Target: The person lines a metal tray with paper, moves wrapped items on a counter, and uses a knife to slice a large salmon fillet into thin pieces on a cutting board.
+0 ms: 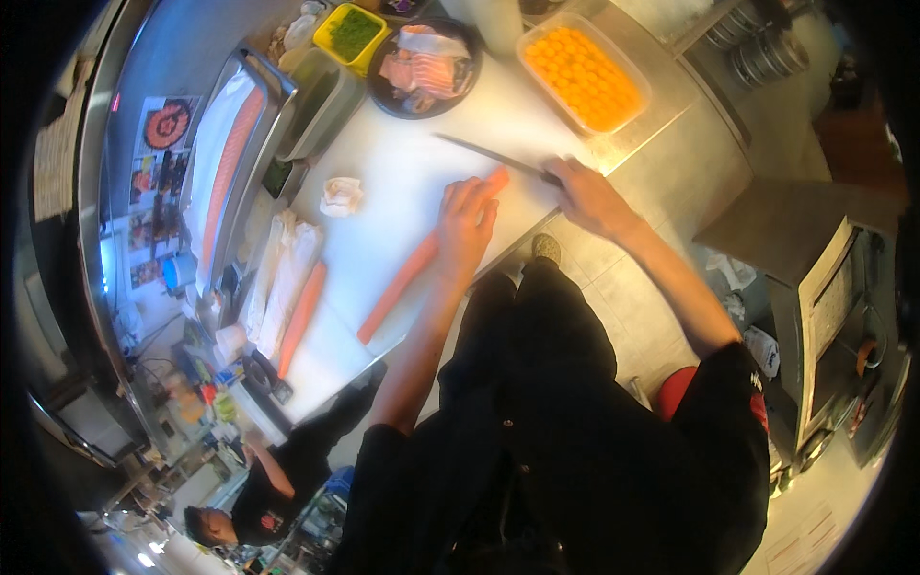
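A long strip of orange fish, likely salmon, lies on the white cutting board. My left hand grips it near its far end, fingers curled over the top, and covers part of it. The tip of the strip shows beyond my fingers. In my right hand is the handle of a long knife. Its blade points to the upper left, past the strip's end and apart from it. Left of the strip sits a crumpled white cloth or paper. A second orange strip lies beside white wrapped bundles.
A dark round bowl holds fish pieces. Near it stand a yellow container of chopped greens and a clear tub of orange balls. A metal tray carries a long fillet. Another person works at lower left.
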`<state>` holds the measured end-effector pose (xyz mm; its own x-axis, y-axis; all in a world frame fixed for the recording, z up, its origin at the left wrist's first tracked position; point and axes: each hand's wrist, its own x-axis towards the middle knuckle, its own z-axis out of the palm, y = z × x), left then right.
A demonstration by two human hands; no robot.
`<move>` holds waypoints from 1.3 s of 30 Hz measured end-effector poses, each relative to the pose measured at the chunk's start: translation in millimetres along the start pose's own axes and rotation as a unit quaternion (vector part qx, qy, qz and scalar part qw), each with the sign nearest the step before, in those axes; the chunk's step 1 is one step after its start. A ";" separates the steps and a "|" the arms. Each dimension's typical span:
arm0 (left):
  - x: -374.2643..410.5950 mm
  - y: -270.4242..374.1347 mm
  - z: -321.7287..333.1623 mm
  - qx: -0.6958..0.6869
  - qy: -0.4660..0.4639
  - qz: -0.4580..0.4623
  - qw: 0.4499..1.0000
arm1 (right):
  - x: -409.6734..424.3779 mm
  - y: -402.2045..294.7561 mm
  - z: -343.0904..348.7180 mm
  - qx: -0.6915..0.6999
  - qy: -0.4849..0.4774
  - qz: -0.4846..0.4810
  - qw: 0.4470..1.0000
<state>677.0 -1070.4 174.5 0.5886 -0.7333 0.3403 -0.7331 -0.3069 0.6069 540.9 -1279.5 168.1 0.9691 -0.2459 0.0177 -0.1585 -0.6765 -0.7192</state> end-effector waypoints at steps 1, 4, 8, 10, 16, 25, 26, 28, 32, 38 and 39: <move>4.7 3.1 5.7 -0.003 -0.004 0.009 1.000 | -31.3 8.9 4.7 0.095 0.041 0.010 0.995; 15.7 8.8 13.9 0.003 -0.001 0.017 1.000 | -100.2 -20.2 29.8 0.375 0.049 0.239 0.894; 19.3 -5.4 28.8 0.005 0.032 0.016 0.999 | -119.3 -42.0 73.5 0.499 0.103 0.274 0.816; 18.9 -6.7 29.5 0.009 0.035 0.014 0.999 | -115.9 -42.0 80.2 0.502 0.105 0.266 0.816; 15.9 -14.1 31.6 -0.001 0.041 -0.024 0.999 | -105.6 -34.6 81.5 0.462 0.096 0.241 0.848; 14.8 -17.1 34.3 -0.007 0.036 -0.020 0.999 | -105.7 -33.8 78.9 0.437 0.092 0.239 0.862; 14.9 -16.8 34.8 -0.010 0.037 -0.023 0.999 | -105.3 -34.0 76.8 0.432 0.098 0.234 0.865; 14.9 -16.1 34.4 -0.009 0.036 -0.024 0.999 | -103.0 -35.0 72.4 0.423 0.101 0.228 0.871; 14.4 -15.9 34.0 -0.016 0.038 -0.024 0.999 | -99.3 -34.6 69.7 0.385 0.100 0.221 0.890; 13.4 -15.6 35.5 -0.008 0.040 -0.029 0.999 | -101.6 -37.9 63.6 0.361 0.103 0.216 0.901; 13.2 -15.4 35.6 -0.011 0.041 -0.031 0.999 | -102.1 -38.4 64.1 0.362 0.105 0.214 0.901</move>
<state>684.0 -1096.9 144.0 0.6597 -0.6604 0.3587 -0.6872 -0.3368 0.6437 460.2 -1183.9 149.3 0.7794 -0.5541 -0.2926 -0.2710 0.1230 -0.9547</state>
